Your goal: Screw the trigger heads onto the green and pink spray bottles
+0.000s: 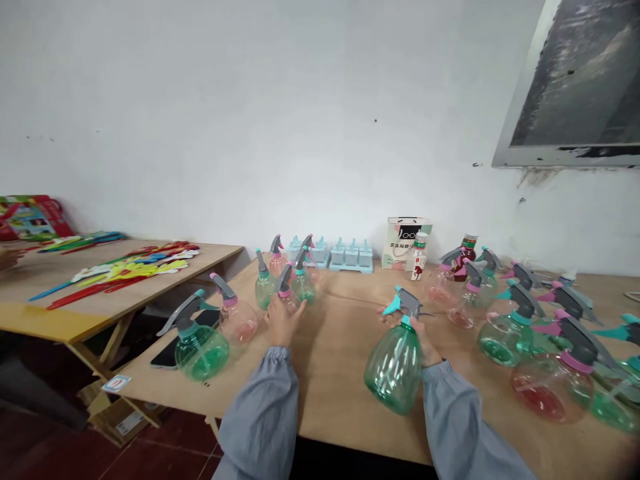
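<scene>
My right hand (423,337) grips a green spray bottle (394,367) behind its neck. The bottle is tilted, with its turquoise-and-grey trigger head at the top, and it looks held off the table. My left hand (283,321) is around the body of a pink spray bottle (286,291), which is partly hidden behind the fingers. Close behind that hand stand green spray bottles with grey heads, among them one (265,288) to its left. Nearer to me on the left are another pink spray bottle (239,321) and a green one (202,352).
Several pink and green spray bottles crowd the right of the wooden table (345,400). Pale blue ice-pop moulds (351,257) and a paper bag (400,248) stand along the wall. A phone (165,353) lies at left. Colourful flat pieces (125,270) cover another table.
</scene>
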`<control>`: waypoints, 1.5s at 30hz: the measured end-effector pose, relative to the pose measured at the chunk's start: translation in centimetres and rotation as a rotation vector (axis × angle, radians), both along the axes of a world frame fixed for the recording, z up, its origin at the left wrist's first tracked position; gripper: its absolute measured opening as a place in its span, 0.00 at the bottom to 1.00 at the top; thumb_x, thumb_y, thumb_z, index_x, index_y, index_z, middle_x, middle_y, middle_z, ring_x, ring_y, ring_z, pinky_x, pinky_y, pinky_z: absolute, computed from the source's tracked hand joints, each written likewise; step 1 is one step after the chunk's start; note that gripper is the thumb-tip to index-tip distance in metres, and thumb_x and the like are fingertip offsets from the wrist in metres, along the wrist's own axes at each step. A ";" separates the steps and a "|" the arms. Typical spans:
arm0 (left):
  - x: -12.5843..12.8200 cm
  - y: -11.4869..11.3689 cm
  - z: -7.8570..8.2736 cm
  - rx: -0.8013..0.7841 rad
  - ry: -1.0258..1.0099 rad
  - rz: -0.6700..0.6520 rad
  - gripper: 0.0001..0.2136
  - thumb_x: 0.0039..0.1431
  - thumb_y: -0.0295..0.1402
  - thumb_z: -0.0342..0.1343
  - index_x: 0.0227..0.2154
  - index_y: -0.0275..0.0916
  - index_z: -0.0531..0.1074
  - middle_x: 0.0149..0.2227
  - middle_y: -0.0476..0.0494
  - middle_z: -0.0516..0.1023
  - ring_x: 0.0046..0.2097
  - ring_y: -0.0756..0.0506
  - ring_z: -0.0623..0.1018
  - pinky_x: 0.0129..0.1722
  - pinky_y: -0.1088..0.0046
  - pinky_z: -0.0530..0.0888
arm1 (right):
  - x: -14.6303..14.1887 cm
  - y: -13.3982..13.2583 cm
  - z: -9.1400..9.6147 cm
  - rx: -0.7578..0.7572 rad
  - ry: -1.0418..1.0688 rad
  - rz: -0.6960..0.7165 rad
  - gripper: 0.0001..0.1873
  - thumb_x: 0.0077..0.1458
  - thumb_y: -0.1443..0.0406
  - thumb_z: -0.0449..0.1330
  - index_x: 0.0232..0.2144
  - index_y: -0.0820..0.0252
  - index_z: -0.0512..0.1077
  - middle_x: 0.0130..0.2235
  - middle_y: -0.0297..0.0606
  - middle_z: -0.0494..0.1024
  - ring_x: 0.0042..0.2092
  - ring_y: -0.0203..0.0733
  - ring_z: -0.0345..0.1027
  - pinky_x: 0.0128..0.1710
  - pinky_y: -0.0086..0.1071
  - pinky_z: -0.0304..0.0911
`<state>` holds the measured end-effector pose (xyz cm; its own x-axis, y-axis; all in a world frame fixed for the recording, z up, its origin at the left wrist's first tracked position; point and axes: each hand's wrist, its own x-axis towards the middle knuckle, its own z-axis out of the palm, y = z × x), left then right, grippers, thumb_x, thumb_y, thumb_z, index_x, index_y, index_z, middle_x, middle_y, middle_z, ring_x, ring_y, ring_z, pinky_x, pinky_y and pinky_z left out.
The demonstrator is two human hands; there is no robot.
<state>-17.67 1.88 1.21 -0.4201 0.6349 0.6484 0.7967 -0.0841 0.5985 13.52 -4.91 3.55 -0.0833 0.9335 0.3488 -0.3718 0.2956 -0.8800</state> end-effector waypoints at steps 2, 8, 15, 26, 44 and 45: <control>0.6 -0.2 -0.9 -0.038 0.002 0.006 0.29 0.56 0.47 0.57 0.55 0.33 0.61 0.52 0.26 0.74 0.56 0.30 0.73 0.52 0.49 0.70 | -0.4 -0.4 0.1 0.000 0.043 0.018 0.33 0.41 0.36 0.63 0.40 0.51 0.75 0.35 0.41 0.80 0.41 0.53 0.74 0.36 0.42 0.69; 2.7 -1.1 -2.1 -0.027 0.082 -0.069 0.24 0.56 0.45 0.56 0.51 0.36 0.64 0.49 0.31 0.75 0.54 0.33 0.75 0.50 0.55 0.71 | -1.7 -1.0 0.0 0.027 0.019 0.051 0.37 0.41 0.36 0.63 0.45 0.53 0.74 0.37 0.43 0.81 0.45 0.57 0.74 0.41 0.45 0.71; 2.9 -1.1 -2.3 0.024 0.101 -0.132 0.22 0.56 0.45 0.56 0.49 0.38 0.64 0.45 0.33 0.76 0.51 0.34 0.76 0.47 0.57 0.71 | -1.9 -1.0 -0.2 0.053 -0.101 -0.044 0.38 0.42 0.35 0.59 0.46 0.53 0.75 0.42 0.45 0.81 0.49 0.59 0.73 0.43 0.47 0.71; 2.8 -1.3 -2.2 0.021 0.106 -0.149 0.22 0.56 0.45 0.56 0.49 0.37 0.64 0.45 0.34 0.76 0.50 0.34 0.76 0.47 0.57 0.71 | -1.8 -1.2 0.0 0.149 -0.199 -0.091 0.39 0.40 0.35 0.61 0.46 0.53 0.74 0.36 0.43 0.80 0.42 0.56 0.74 0.42 0.48 0.70; 2.7 -1.2 -2.3 0.043 0.084 -0.177 0.21 0.57 0.46 0.56 0.47 0.39 0.65 0.44 0.36 0.76 0.51 0.35 0.76 0.48 0.58 0.70 | 1.9 1.4 0.2 0.198 -0.428 -0.509 0.29 0.52 0.42 0.61 0.46 0.54 0.77 0.47 0.45 0.81 0.56 0.56 0.70 0.62 0.55 0.57; 2.7 -1.2 -2.3 0.040 0.080 -0.177 0.21 0.57 0.46 0.56 0.47 0.39 0.65 0.44 0.36 0.76 0.51 0.35 0.76 0.48 0.58 0.70 | 2.4 1.8 0.1 0.220 -0.451 -0.549 0.30 0.53 0.42 0.60 0.48 0.54 0.76 0.49 0.45 0.81 0.56 0.56 0.70 0.63 0.56 0.55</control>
<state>-14.98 0.66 -1.06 -0.2504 0.6674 0.7014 0.8125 -0.2491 0.5271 15.88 -3.09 3.67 0.1959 0.7948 0.5744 0.2637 0.5215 -0.8115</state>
